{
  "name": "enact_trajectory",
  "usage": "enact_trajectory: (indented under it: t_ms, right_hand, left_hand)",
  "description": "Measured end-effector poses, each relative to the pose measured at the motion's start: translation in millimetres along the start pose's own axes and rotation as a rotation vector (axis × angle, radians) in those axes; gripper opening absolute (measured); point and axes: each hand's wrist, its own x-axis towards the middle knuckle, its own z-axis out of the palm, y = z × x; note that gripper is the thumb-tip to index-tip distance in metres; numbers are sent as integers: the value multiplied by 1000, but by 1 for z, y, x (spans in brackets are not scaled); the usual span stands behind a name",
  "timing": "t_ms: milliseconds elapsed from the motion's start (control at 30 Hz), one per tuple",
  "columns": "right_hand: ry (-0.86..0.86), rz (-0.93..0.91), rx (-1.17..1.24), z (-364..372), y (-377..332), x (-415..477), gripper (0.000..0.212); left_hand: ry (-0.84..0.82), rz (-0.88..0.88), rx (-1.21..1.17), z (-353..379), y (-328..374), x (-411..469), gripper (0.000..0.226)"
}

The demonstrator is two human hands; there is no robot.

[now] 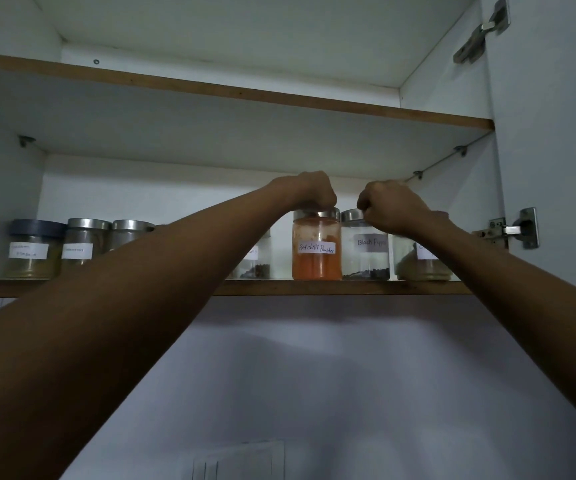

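**Open cupboard, viewed from below.** 2 white shelves with brown wood front edges are shown, the upper shelf (245, 93) and the lower shelf (348, 287). On the lower shelf 7 clear cylindrical jars can be counted in 1 row, part of which is hidden by the left forearm. White handwritten paper labels are visible on 6 of them. The blue-capped jar (33, 249) at the far left is closed with a dull blue lid, and brushed-metal lids are seen on 4 others.

2 bare hands are raised to the 2 jars right of centre. The chilli jar (316, 263), labelled "Red chilli Powder", is largely filled with orange powder. It stands upright just beside the pepper jar (366, 261), in which only a thin layer of dark grains is held. The left hand (316, 192) is closed from above over the chilli lid (317, 214), with the fingers curled down onto its rim. The right hand (392, 206) is curled at the pepper lid (350, 215), whose rim is pinched by thumb and fingers. Both jars rest near the front edge of the lower shelf.

2 steel hinges are fixed at the right, the upper hinge (483, 32) and the lower hinge (516, 230).
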Motion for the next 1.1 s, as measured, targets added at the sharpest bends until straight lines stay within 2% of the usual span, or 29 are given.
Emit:
enact_trajectory:
  t_ms: [167,367,467,567,700,833,967,1100]
  right_hand:
    - [5,31,27,12,-5,6,23]
    - [-5,56,13,31,-11,18,24]
    - [-10,58,15,43,-13,25,24]
    - [-10,67,27,55,-16,31,22]
    - [-37,80,77,70,-22,40,16]
    - [-61,93,130,84,-22,50,31]
    - [-73,104,156,101,-22,61,34]
    - [-99,127,197,114,-17,72,36]
  left_hand:
    - [12,-49,-96,11,-15,10,24]
    - [13,-72,-161,25,-34,32,37]
    - [15,-79,-101,36,-43,45,39]
    - [-15,-98,-28,45,-51,53,28]
    - [-11,-114,-24,54,-64,66,28]
    - [7,-145,-26,68,-71,71,25]
    - [-54,-105,74,83,-83,84,27]
    - [-41,-95,144,95,-89,92,19]
